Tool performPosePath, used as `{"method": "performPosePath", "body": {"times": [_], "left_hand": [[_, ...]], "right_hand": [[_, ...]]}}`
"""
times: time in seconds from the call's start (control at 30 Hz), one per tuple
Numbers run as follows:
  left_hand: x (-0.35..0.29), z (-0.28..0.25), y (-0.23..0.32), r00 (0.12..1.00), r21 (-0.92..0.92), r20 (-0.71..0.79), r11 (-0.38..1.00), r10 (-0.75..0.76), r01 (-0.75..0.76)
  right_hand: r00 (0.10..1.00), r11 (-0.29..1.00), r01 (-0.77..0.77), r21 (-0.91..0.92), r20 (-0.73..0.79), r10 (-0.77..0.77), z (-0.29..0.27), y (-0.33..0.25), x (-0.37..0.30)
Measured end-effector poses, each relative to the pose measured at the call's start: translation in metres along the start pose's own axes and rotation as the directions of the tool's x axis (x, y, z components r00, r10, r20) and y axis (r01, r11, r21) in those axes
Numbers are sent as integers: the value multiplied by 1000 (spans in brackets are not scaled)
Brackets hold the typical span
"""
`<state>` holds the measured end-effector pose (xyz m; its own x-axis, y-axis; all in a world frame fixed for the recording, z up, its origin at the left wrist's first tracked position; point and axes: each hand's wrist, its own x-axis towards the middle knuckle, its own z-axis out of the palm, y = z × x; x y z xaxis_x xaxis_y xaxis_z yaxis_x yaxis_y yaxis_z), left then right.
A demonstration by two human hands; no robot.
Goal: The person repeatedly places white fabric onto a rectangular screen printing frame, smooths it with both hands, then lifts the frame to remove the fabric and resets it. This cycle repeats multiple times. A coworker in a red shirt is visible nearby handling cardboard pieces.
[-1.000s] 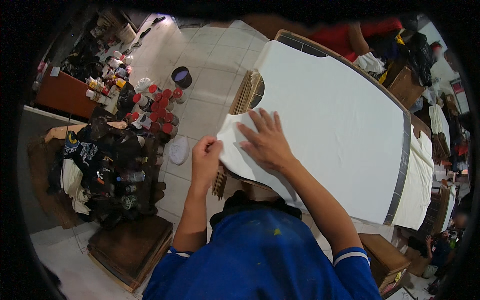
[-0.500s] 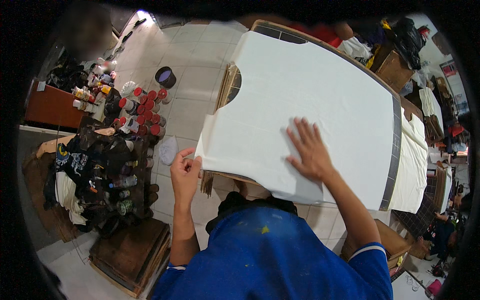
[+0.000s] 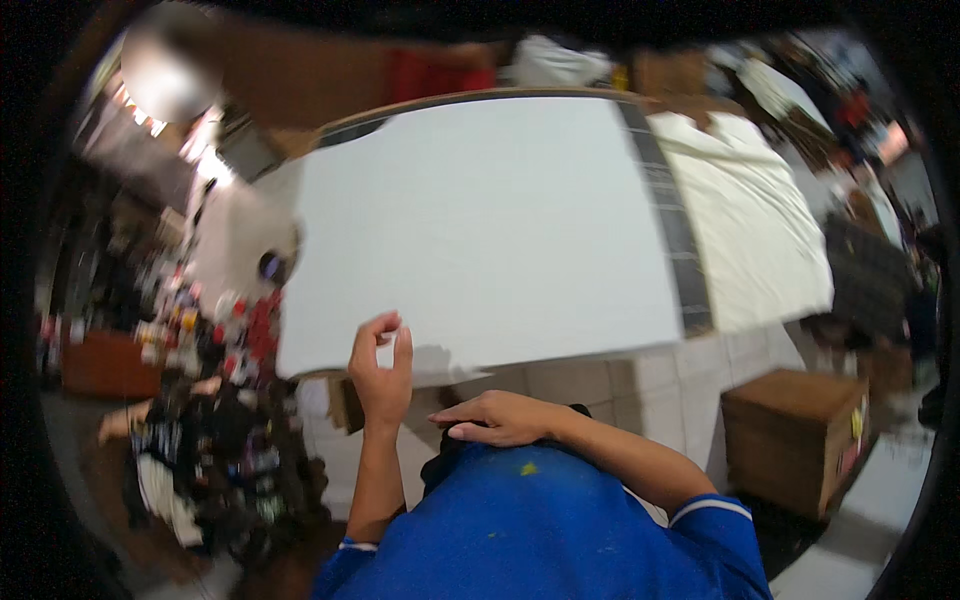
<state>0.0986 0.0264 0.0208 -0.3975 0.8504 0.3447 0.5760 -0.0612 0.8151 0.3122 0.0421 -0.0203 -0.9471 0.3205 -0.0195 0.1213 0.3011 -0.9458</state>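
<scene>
A white shirt-shaped piece of cloth [image 3: 480,230] lies spread flat over a dark board [image 3: 668,215] with light lines on it. At the cloth's near left edge my left hand [image 3: 382,375] is raised, its thumb and curled fingers apart with nothing between them. Low in front of my body, close to the blue top I wear, my right hand [image 3: 498,416] has its fingers stretched out and holds nothing. It is off the cloth. A cream shirt [image 3: 750,220] lies to the right, beyond the board's dark strip.
On the right floor stands a brown box [image 3: 795,435]. Left of me are a cluttered heap of dark items [image 3: 235,460], red-lidded jars [image 3: 262,325] blurred by motion, and a dark bucket [image 3: 271,265]. A white bundle [image 3: 560,63] sits behind the board.
My view has turned, shifting the board within it. My right hand has left the cloth and come back toward my body. My left hand has let go of the cloth's corner.
</scene>
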Motion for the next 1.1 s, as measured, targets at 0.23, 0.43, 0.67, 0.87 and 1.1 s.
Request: {"method": "performPosePath", "body": {"times": [0.23, 0.43, 0.67, 0.87, 1.1], "left_hand": [[-86, 146, 113, 769, -344, 623, 934, 147, 101], [-67, 206, 171, 627, -381, 711, 924, 318, -36], [-56, 255, 204, 546, -483, 717, 874, 433, -59], [-51, 289, 212, 541, -455, 757, 890, 365, 37], [-51, 291, 219, 684, -303, 675, 949, 277, -86]], "right_hand": [[676, 774, -632, -44, -521, 522, -49, 96, -276], [146, 658, -723, 211, -884, 445, -105, 172, -427], [391, 449, -858, -248, -883, 260, -152, 223, -437], [604, 345, -797, -495, -659, 449, -199, 241, -428], [743, 454, -663, -596, -600, 297, -213, 273, -439]]}}
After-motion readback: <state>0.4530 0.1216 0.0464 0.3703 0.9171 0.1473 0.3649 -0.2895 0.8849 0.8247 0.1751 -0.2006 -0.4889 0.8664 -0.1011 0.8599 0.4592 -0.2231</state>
